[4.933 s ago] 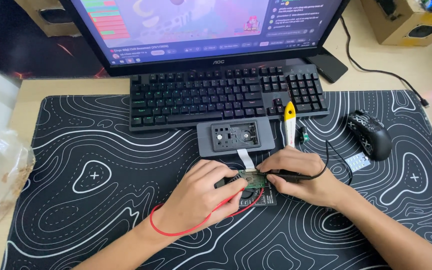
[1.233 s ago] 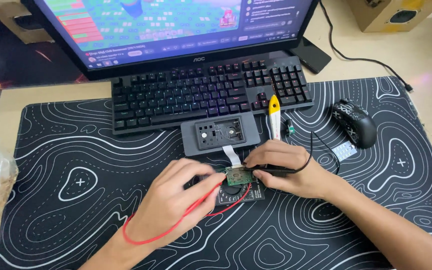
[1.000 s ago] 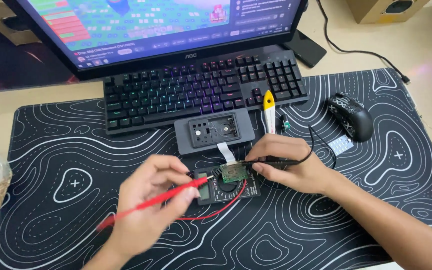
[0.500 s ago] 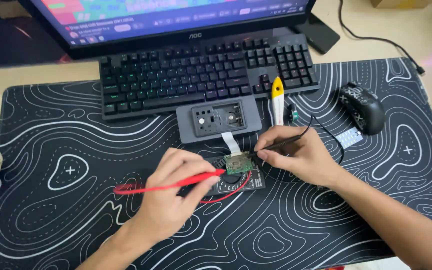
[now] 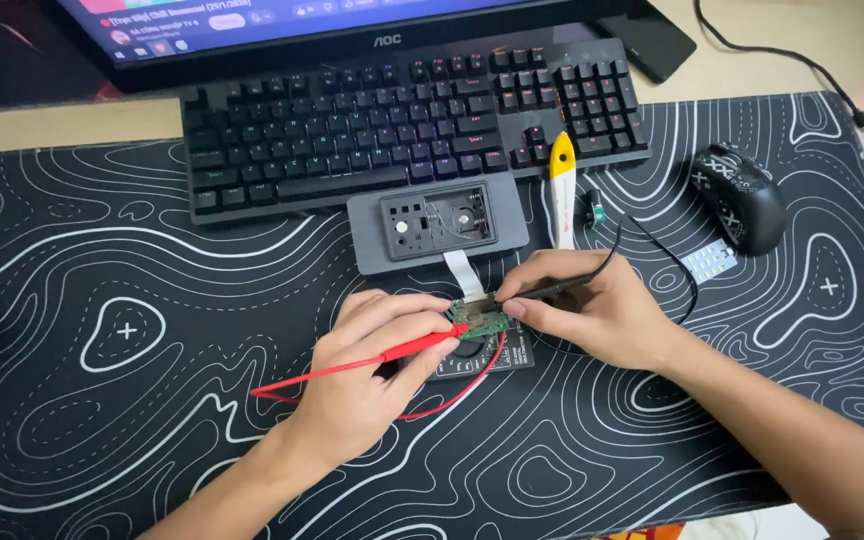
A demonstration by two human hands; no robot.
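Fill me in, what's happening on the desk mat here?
A person is probing a small green circuit board with two test leads. The left hand holds the red probe, its tip on the board; the right hand holds the black probe at the board's top edge. A grey opened case joined by a white ribbon cable lies below the keyboard.

The left hand (image 5: 367,375), which earlier lay flat over the small green circuit board (image 5: 480,318), now grips the red probe (image 5: 407,348) and presses its tip onto that board.
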